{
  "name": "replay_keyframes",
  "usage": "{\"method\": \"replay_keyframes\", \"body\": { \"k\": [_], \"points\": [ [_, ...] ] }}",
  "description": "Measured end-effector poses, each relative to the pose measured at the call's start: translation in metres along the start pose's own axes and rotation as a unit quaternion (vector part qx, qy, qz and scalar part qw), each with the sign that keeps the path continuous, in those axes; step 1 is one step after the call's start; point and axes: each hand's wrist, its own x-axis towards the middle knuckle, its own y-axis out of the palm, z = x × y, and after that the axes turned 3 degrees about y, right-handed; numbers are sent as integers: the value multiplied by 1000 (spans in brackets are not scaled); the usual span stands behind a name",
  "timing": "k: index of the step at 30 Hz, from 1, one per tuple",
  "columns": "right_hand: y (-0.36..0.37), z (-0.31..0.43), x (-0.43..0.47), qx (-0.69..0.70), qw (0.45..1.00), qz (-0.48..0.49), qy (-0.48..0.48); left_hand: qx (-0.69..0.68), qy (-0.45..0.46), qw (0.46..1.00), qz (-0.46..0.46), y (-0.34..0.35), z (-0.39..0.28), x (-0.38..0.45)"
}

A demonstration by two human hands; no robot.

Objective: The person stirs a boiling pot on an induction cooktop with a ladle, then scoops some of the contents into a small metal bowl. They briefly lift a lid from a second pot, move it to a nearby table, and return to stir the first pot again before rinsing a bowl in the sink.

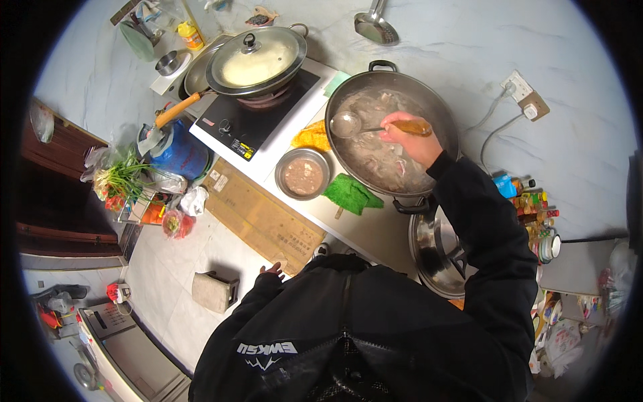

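Note:
My right hand (413, 145) grips the brown handle of a ladle (345, 124) over a large two-handled pot (437, 108). The ladle's round bowl is at the left part of the pot, at the surface of a greyish, foamy broth (371, 157) with pieces of what looks like meat. Left of the pot stands a metal bowl (279, 187) of brownish, frothy liquid. My left hand (273, 270) hangs low beside my body, fingers apart and holding nothing. Between bowl and pot lie a green cloth (354, 195) and a yellow cloth (310, 136).
A wok with a glass lid (271, 45) sits on a black cooktop (221, 118), its wooden handle (177, 110) jutting left. A large metal lid (427, 251) lies under my right arm. Bottles (535, 216) stand at right. A stool (211, 291) and flattened cardboard (256, 216) are on the floor.

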Motion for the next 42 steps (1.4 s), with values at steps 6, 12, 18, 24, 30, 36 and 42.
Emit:
{"method": "replay_keyframes", "body": {
  "k": [6,12,18,24,30,36,42],
  "points": [
    [-24,-5,-55,110,993,4,31,26,30,997,60,15,-9,-1],
    [-53,9,-101,137,988,-25,72,44,-21,996,69,32,-16,-10],
    [-60,29,-120,81,992,-14,96,57,-22,995,80,31,-14,-7],
    [-45,29,-106,50,994,3,101,37,18,999,23,27,1,-4],
    [-28,27,-79,34,996,26,82,11,23,1000,0,22,3,-19],
    [-13,21,-46,35,995,22,87,-3,13,1000,-13,19,3,-19],
    [-8,15,-29,64,996,-1,61,1,31,999,-36,1,18,8]
  ]
}}
